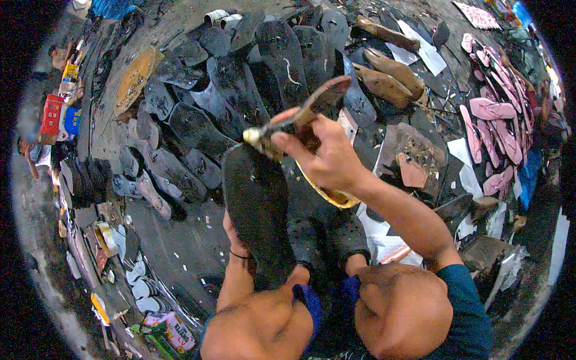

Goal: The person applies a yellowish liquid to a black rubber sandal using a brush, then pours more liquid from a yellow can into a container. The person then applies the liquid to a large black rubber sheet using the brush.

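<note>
We see the right hand (pixel 333 157) closed around a brush-like tool (pixel 329 95), its pale, clotted tip (pixel 253 137) at the upper end of a dark sole (pixel 255 204); whether the two touch, we cannot tell. The left hand (pixel 233 233) holds that sole in front of the knees (pixel 261 321), its fingers mostly hidden behind. We judge this piece to be mid-work: its broad face looks evenly dark, and we cannot make out how much is done. Many other soles (pixel 281 51) lie spread on the floor (pixel 177 246) ahead; we cannot say which are finished. Strapped pink sandals (pixel 493 110) lie at far right
</note>
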Available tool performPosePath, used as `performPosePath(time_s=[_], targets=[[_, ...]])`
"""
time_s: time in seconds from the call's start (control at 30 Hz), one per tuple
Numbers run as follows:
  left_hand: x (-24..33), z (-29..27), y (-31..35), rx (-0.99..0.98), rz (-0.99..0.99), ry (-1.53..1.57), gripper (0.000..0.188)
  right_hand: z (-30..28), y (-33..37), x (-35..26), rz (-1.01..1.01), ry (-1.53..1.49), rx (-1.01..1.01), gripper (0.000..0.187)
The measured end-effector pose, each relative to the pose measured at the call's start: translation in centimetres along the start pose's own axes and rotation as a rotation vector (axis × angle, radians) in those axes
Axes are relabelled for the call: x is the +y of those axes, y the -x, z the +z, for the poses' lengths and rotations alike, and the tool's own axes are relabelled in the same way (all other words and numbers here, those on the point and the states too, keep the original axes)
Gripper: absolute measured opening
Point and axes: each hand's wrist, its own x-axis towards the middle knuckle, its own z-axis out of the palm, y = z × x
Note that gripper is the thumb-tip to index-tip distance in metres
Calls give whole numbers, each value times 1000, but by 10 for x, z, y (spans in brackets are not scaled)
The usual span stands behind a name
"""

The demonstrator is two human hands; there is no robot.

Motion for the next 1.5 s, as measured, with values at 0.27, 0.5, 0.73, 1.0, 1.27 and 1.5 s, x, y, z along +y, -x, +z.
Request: performPosePath(time_s=[0.27, 0.5, 0.73, 1.0, 1.27, 1.5], targets=[[30, -30, -13, 184, 241, -75, 74, 23, 95, 15, 79, -139, -560, 23], [3, -148, 123, 395, 92, -434, 62, -39, 78, 92, 91, 604, 62, 21], [-16, -165, 145, 521, -22, -349, 50, -61, 82, 32, 103, 632, 177, 28], [2, -95, 65, 516, 49, -423, 38, -106, 117, -18, 721, 222, -285, 35], [-1, -4, -21, 206, 46, -134, 42, 20, 30, -13, -123, 172, -381, 22], [44, -37, -17, -9, 1, 12, 68, 25, 65, -7, -493, 267, -382, 31]])
